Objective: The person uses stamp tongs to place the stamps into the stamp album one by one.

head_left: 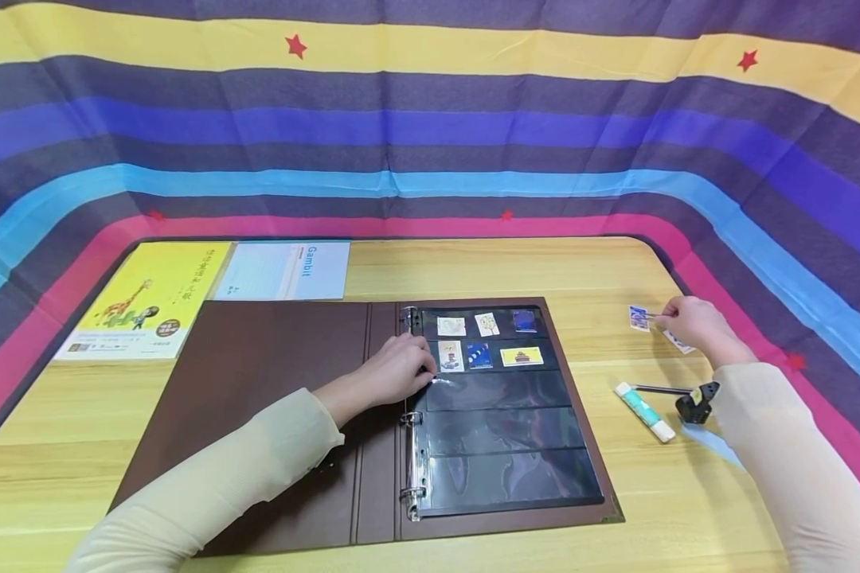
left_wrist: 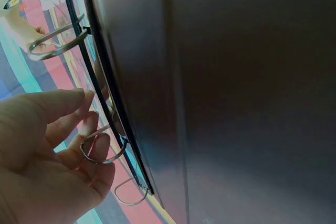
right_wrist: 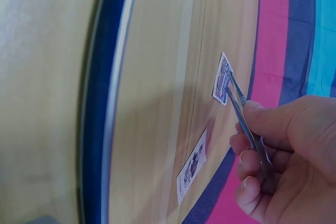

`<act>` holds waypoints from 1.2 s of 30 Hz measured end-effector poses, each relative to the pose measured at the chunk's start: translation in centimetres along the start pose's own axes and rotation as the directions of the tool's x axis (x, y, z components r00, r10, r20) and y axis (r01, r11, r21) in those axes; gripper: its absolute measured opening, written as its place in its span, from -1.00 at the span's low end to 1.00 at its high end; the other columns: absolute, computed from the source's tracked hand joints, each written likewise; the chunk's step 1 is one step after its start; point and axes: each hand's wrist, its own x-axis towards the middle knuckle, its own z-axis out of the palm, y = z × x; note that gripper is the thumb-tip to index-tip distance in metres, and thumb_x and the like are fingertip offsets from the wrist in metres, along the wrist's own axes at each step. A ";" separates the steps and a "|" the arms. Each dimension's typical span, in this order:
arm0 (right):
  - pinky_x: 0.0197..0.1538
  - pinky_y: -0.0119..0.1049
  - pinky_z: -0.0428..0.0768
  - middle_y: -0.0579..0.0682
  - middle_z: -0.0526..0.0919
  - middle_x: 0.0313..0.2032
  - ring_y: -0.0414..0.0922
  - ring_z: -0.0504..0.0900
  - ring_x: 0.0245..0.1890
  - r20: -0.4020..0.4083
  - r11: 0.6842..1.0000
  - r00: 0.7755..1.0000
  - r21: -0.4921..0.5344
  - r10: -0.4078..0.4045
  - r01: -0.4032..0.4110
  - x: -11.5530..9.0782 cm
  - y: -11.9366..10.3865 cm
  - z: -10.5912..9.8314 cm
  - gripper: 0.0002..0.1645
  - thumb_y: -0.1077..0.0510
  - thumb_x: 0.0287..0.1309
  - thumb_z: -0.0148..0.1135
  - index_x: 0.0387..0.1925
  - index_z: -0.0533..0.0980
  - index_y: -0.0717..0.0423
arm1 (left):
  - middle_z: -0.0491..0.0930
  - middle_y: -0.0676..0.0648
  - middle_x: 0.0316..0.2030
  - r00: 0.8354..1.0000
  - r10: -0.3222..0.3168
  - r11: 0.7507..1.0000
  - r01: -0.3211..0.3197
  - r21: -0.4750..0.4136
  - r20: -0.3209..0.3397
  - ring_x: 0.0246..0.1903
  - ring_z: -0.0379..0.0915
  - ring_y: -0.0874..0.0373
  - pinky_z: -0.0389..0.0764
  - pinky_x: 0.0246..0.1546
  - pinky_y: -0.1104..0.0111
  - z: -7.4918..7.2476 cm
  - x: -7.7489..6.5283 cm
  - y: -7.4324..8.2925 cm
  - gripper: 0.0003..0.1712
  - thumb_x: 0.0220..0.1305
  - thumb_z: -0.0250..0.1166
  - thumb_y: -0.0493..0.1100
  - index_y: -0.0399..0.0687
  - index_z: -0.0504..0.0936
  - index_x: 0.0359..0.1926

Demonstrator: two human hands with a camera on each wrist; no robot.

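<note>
My right hand (head_left: 698, 325) holds metal tweezers (right_wrist: 252, 130) between thumb and fingers. Their tips overlap a blue-and-white stamp (right_wrist: 220, 81) at the table's right; I cannot tell whether they pinch it. Another stamp (right_wrist: 192, 165) lies nearby, partly under the hand in the head view. My left hand (head_left: 397, 370) rests by the rings of an open brown stamp album (head_left: 279, 382), its fingers loosely bent at the inner edge of the black pocket page (head_left: 502, 434). Several stamps, among them a yellow one (head_left: 521, 356), sit in the page's top two rows.
Right of the album lie a white-and-teal tube-like item (head_left: 645, 411), a dark rod (head_left: 662, 389) and a small black object (head_left: 697, 404). A yellow booklet (head_left: 146, 298) and a "Gambit" pad (head_left: 283, 270) lie at the back left. A striped cloth (head_left: 430, 119) surrounds the table.
</note>
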 end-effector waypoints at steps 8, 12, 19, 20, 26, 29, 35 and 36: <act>-0.55 -0.26 0.28 0.06 0.39 -0.56 -0.06 0.32 -0.57 -0.013 1.000 1.000 -0.009 0.012 -0.012 0.1 0.4 0.0 -0.70 0.06 0.00 0.03 -0.44 0.39 0.28 | 0.36 0.13 -0.48 0.994 -0.086 0.996 0.087 -0.011 0.062 -0.41 0.20 0.21 0.22 -0.35 0.33 0.2 0.5 0.2 -0.94 -0.08 0.14 -0.21 0.03 0.54 -0.56; -0.57 -0.27 0.27 0.05 0.37 -0.58 -0.06 0.31 -0.57 -0.011 0.999 1.000 -0.023 0.027 -0.028 0.1 0.8 -0.1 -0.73 0.09 -0.01 0.04 -0.47 0.38 0.28 | 0.34 0.11 -0.47 0.993 -0.087 0.996 0.088 -0.012 0.078 -0.41 0.19 0.18 0.22 -0.35 0.34 0.2 0.6 0.2 -0.97 -0.09 0.15 -0.20 0.00 0.53 -0.55; -0.55 -0.27 0.28 0.01 0.39 -0.59 -0.10 0.31 -0.60 0.072 0.998 0.996 -0.009 -0.061 0.062 0.0 0.3 -0.2 -0.74 0.11 -0.01 0.05 -0.47 0.41 0.28 | 0.33 0.11 -0.50 0.995 -0.070 0.997 0.072 -0.027 0.075 -0.43 0.17 0.19 0.21 -0.31 0.35 0.2 0.7 0.2 -0.95 -0.11 0.18 -0.23 0.03 0.49 -0.59; -0.54 -0.27 0.29 0.00 0.40 -0.59 -0.11 0.32 -0.60 0.084 0.997 0.993 -0.013 -0.078 0.080 0.0 0.1 -0.2 -0.75 0.11 -0.02 0.05 -0.48 0.41 0.27 | 0.33 0.11 -0.51 0.995 -0.064 0.997 0.066 -0.029 0.071 -0.43 0.17 0.19 0.21 -0.30 0.35 0.2 0.7 0.2 -0.94 -0.11 0.18 -0.23 0.03 0.49 -0.60; -0.51 -0.23 0.31 -0.02 0.43 -0.59 -0.11 0.34 -0.59 0.061 0.988 0.986 -0.030 -0.152 0.154 0.4 -0.6 -0.4 -0.78 0.11 -0.06 0.09 -0.52 0.43 0.23 | 0.34 0.11 -0.53 0.998 -0.043 0.998 0.045 -0.036 0.050 -0.45 0.17 0.21 0.20 -0.26 0.36 0.2 0.7 0.0 -0.91 -0.10 0.19 -0.22 0.04 0.46 -0.63; -0.51 -0.22 0.31 -0.02 0.42 -0.60 -0.10 0.34 -0.60 0.042 0.988 0.988 -0.026 -0.149 0.150 0.8 -0.6 -0.5 -0.79 0.12 -0.05 0.08 -0.52 0.42 0.24 | 0.34 0.12 -0.54 0.998 -0.037 0.999 0.038 -0.030 0.045 -0.45 0.18 0.23 0.19 -0.19 0.35 0.3 0.8 -0.1 -0.90 -0.11 0.20 -0.23 0.04 0.45 -0.64; -0.49 -0.23 0.28 -0.03 0.39 -0.59 -0.08 0.32 -0.56 0.102 0.990 0.987 -0.056 -0.127 0.133 1.1 -0.6 -0.4 -0.85 0.17 -0.03 0.05 -0.53 0.40 0.20 | 0.34 0.14 -0.55 0.998 -0.028 0.999 0.029 -0.028 0.050 -0.44 0.20 0.25 0.14 -0.07 0.34 0.3 0.9 -0.2 -0.89 -0.12 0.21 -0.23 0.05 0.45 -0.64; -0.49 -0.22 0.27 -0.02 0.38 -0.59 -0.08 0.32 -0.55 0.107 0.989 0.987 -0.064 -0.123 0.131 1.1 -0.6 -0.3 -0.86 0.17 -0.03 0.05 -0.53 0.40 0.19 | 0.34 0.13 -0.55 0.998 -0.029 0.999 0.031 -0.030 0.051 -0.45 0.20 0.24 0.14 -0.08 0.34 0.3 0.8 -0.2 -0.89 -0.13 0.21 -0.23 0.04 0.45 -0.64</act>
